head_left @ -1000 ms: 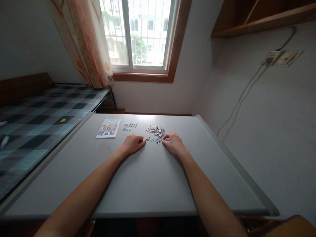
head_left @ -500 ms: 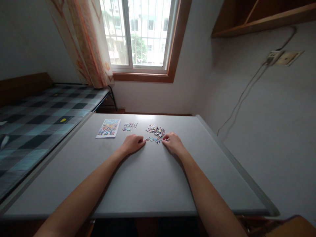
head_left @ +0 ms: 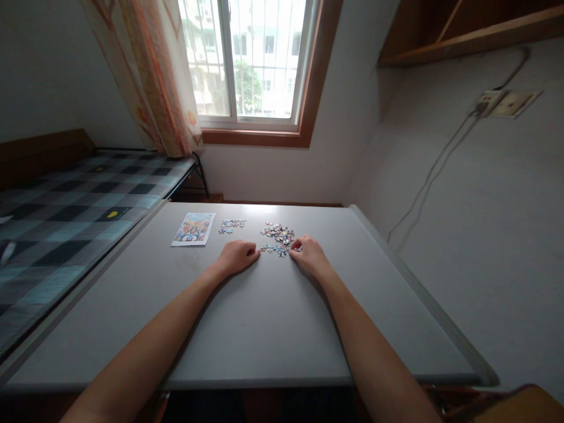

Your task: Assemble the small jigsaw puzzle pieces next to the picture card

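Loose jigsaw puzzle pieces (head_left: pixel 278 231) lie in a heap on the table, with a short strip of puzzle pieces (head_left: pixel 274 250) just in front of it. At the strip's left end rests my left hand (head_left: pixel 238 257), its fingers curled in and the fingertips close against the end piece. Whether a piece is held there is too small to tell. My right hand (head_left: pixel 309 255) is at the right end, thumb and index finger pinched on a puzzle piece beside the heap. The fingers partly hide that piece.
Left of the heap is a smaller group of puzzle pieces (head_left: pixel 232 225), and beyond it a colourful printed picture sheet (head_left: pixel 194 230). The grey-white table (head_left: pixel 259 329) has a raised edge. A checked bed (head_left: pixel 88 194) stands at left; a cable (head_left: pixel 429 176) hangs on the right wall.
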Motion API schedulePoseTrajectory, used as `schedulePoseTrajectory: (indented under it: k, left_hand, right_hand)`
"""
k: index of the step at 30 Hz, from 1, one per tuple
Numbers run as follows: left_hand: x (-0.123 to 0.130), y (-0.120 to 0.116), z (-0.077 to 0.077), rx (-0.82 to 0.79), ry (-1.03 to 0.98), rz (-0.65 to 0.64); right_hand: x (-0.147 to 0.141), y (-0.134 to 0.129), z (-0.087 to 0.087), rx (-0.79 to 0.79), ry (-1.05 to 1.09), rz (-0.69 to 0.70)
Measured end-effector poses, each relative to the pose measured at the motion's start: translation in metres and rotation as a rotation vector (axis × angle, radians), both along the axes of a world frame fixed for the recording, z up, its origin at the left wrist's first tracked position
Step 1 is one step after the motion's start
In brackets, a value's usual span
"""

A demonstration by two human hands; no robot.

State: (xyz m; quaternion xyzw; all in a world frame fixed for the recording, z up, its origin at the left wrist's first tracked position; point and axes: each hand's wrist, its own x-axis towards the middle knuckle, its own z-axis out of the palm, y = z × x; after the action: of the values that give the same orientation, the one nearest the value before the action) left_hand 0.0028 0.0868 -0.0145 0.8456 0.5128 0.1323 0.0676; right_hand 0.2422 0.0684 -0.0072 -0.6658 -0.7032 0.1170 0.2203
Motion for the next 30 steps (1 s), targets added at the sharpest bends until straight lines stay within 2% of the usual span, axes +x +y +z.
schedulePoseTrajectory:
  k: [16, 20, 23, 26, 30]
  left_hand:
    - [-0.001, 0.000, -0.002, 0.016, -0.023, -0.015]
    - [-0.002, 0.001, -0.003, 0.008, -0.066, -0.021]
    - [-0.003, 0.002, -0.004, 0.012, -0.182, -0.035]
    - [0.000, 0.000, -0.005, 0.054, -0.289, -0.047]
    - [0.006, -0.005, -0.005, 0.109, -0.325, -0.105]
  right_hand:
    - [-0.004, -0.001, 0.000, 0.000, 0.136, 0.016]
    - [-0.006, -0.002, 0.002, -0.003, 0.217, 0.096]
    - [-0.009, -0.003, 0.005, 0.008, 0.278, 0.154]
    - [-0.012, -0.003, 0.006, 0.023, 0.348, 0.205]
    - [-0.015, -0.002, 0.005, 0.019, 0.501, 0.282]
